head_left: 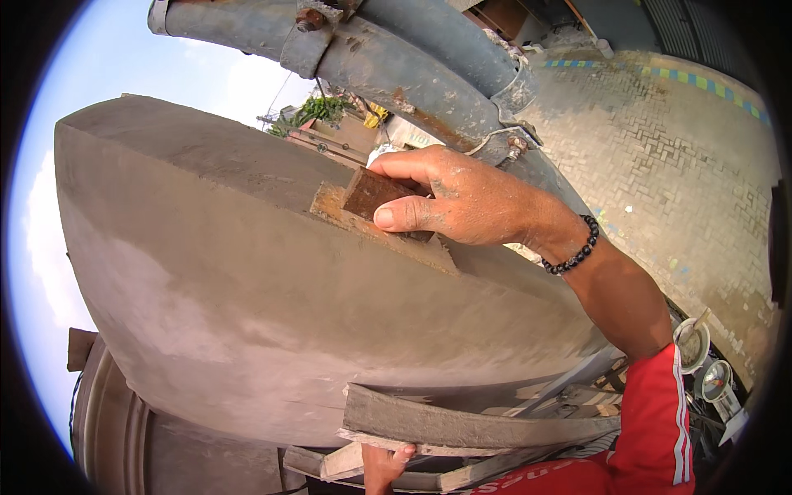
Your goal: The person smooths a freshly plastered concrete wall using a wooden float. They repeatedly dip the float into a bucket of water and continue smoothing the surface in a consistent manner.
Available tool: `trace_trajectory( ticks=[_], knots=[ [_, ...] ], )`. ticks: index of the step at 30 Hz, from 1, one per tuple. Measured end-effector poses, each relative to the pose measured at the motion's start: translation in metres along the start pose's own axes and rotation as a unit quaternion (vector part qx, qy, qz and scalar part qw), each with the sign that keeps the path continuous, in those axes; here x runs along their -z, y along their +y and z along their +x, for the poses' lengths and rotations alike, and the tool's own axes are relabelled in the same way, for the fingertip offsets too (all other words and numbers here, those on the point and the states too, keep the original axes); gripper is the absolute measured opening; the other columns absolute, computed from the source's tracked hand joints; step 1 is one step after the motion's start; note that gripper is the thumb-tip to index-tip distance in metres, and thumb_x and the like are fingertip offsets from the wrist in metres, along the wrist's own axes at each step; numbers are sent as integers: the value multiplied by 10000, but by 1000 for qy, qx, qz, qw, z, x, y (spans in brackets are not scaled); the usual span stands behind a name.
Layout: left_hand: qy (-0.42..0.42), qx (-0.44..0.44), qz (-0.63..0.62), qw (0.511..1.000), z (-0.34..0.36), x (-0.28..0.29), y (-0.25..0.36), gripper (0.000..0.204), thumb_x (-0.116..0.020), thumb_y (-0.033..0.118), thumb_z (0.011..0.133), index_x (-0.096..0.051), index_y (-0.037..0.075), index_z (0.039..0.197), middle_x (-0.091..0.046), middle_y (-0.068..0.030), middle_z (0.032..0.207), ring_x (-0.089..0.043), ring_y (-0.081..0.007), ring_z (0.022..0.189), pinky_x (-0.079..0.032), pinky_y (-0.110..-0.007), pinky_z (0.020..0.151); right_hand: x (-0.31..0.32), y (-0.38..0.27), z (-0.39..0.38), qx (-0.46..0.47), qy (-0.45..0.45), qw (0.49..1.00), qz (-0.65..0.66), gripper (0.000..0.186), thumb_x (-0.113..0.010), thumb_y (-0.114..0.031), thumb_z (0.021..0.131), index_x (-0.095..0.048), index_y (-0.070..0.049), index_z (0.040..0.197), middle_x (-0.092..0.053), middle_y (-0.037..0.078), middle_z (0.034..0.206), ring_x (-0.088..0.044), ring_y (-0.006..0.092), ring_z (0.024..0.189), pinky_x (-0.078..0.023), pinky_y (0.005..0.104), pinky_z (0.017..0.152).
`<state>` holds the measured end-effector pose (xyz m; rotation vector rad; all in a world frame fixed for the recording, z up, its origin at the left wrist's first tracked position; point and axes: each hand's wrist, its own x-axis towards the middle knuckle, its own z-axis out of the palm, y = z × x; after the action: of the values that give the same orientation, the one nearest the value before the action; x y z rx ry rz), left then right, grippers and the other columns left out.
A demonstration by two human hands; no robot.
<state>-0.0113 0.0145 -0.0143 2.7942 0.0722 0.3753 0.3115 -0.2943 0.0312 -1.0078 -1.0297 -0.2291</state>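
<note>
My right hand [462, 198], with a black bead bracelet at its wrist, is closed round the brown block handle of a plastering float [330, 202]. The float's flat, stained plate rests along the top edge of a grey plastered wall [247, 272], whose face looks smooth and partly damp. Low in the view, my left hand [386, 469] grips the lower edge of a long grey wooden board [470, 422], its thumb showing against it. The rest of the left fingers are hidden behind the board.
Thick grey metal scaffold pipes [412, 70] with rusty clamps cross just beyond the wall. Far below on the right lies a paved yard [660, 157]. A bucket [691, 342] stands at the lower right. A moulded column [111, 412] rises at the lower left.
</note>
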Motion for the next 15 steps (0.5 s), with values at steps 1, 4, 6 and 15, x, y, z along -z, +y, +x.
trace_trajectory(
  ticks=[1, 4, 6, 15],
  knots=[
    [-6, 5, 1, 1000, -2, 1, -1, 641, -650, 629, 853, -705, 22, 1051, -698, -204, 1068, -616, -471, 1051, -435, -536, 974, 3, 3, -16, -28, -9, 1000, 8, 488, -679, -308, 966, -604, 62, 1275, -670, 97, 1116, -581, 156, 1022, -479, 310, 908],
    [-32, 25, 20, 999, -4, 3, -1, 905, -576, 782, 842, -635, -65, 1153, -658, -246, 1148, -611, -430, 1094, -434, -506, 988, 18, 14, -63, -118, -23, 993, -2, 483, -688, -304, 956, -608, 60, 1264, -673, 90, 1077, -589, 152, 986, -487, 315, 877],
    [-36, 22, 4, 999, -1, 4, 4, 861, -600, 749, 844, -646, -47, 1168, -658, -244, 1172, -606, -443, 1113, -438, -509, 991, 22, 11, -97, -141, 31, 988, -52, 455, -683, -276, 943, -621, 68, 1235, -692, 119, 1053, -618, 172, 963, -498, 327, 862],
    [-153, 123, 122, 973, -56, 10, -104, 565, -650, 492, 866, -675, 29, 1188, -632, -255, 1213, -572, -464, 1157, -426, -553, 1030, 13, -8, -173, -203, 179, 958, 93, 471, -712, -303, 830, -675, 60, 1129, -654, 79, 898, -616, 137, 807, -483, 270, 731]
  ],
)
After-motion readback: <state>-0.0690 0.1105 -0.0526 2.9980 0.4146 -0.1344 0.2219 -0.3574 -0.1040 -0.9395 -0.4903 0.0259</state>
